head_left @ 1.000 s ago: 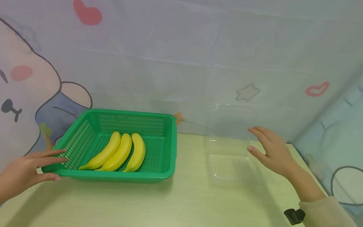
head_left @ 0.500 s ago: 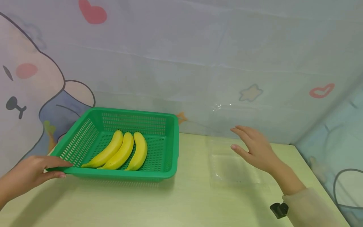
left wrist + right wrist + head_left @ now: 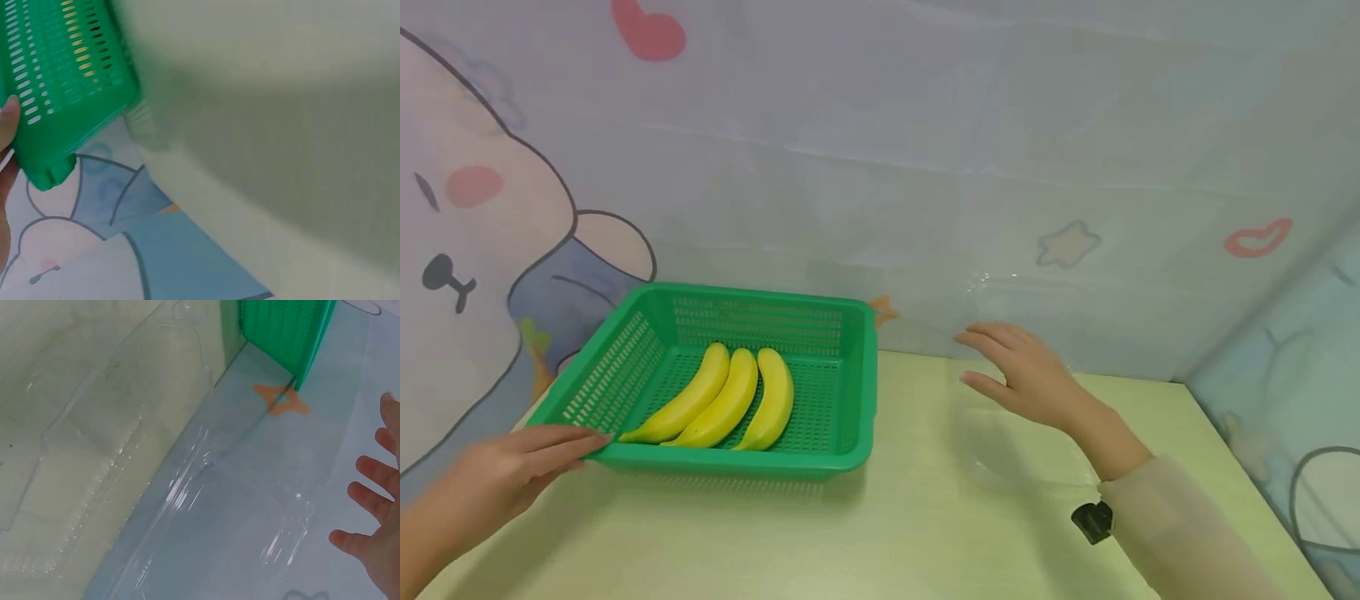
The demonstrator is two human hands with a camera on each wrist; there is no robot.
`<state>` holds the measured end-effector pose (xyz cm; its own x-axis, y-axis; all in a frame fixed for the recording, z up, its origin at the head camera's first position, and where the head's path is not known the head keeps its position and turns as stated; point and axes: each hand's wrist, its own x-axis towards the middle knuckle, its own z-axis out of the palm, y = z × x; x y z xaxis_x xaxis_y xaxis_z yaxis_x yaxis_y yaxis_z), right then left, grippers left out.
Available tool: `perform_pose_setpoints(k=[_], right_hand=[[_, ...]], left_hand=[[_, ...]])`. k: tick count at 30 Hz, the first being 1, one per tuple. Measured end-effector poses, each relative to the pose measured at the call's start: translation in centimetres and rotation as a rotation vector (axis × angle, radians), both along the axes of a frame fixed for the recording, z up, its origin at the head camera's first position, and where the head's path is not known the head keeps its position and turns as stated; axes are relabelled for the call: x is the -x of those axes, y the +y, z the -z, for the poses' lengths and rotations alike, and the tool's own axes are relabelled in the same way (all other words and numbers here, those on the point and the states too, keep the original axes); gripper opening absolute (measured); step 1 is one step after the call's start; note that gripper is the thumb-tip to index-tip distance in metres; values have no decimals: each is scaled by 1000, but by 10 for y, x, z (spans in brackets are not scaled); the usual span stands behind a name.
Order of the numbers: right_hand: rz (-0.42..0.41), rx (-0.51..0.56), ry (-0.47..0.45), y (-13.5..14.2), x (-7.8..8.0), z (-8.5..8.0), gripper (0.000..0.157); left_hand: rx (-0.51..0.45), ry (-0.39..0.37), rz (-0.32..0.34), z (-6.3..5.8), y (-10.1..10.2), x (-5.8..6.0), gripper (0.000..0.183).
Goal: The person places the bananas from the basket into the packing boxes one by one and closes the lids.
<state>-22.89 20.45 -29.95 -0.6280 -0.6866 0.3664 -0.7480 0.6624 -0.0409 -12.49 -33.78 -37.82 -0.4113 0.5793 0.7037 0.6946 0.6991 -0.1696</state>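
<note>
My left hand (image 3: pixel 512 475) grips the front left corner of a green plastic basket (image 3: pixel 730 460), its fingers over the rim. In the left wrist view its thumb (image 3: pixel 9 122) presses the slotted wall. Three yellow bananas (image 3: pixel 771 404) lie side by side inside the basket, their tops pointing away from me. Holding nothing, my right hand (image 3: pixel 1026 375) hovers over a clear plastic clamshell box (image 3: pixel 112 462), fingers spread. The box's lid (image 3: pixel 250 531) stands raised against the backdrop, and in the head view the hand and forearm cover part of the box.
A pale yellow-green table (image 3: pixel 895 533) carries both containers. Behind it hangs a printed cloth backdrop (image 3: pixel 850 225), close to the basket's rear wall. The table's right edge lies beyond the box. A small black device (image 3: pixel 1093 522) sits at the right sleeve.
My left hand has closed its fingers onto the basket's corner. My right hand has moved left over the clear box toward the basket. The bananas stay in place in the basket.
</note>
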Motion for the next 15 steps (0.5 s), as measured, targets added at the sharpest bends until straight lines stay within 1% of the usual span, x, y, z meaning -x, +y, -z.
perform_pose_setpoints(k=[3,5,10,12,15], right_hand=[[-20,-11,-8,-8,4,-2,48],[-37,-17,-19,-13,8,-3,48],[-89,-26,-33,-28,18,-9,46],[-96,-35,-43,-37,22,-13,45],[-99,-49,-77,-51,28,-20,45]], left_hand=[[12,52,7,4,2,-2,56],[16,45,-3,4,3,-4,56],[13,63,-14,4,5,-7,55],[-2,82,-2,4,5,-6,54],[-25,78,15,5,6,-4,54]])
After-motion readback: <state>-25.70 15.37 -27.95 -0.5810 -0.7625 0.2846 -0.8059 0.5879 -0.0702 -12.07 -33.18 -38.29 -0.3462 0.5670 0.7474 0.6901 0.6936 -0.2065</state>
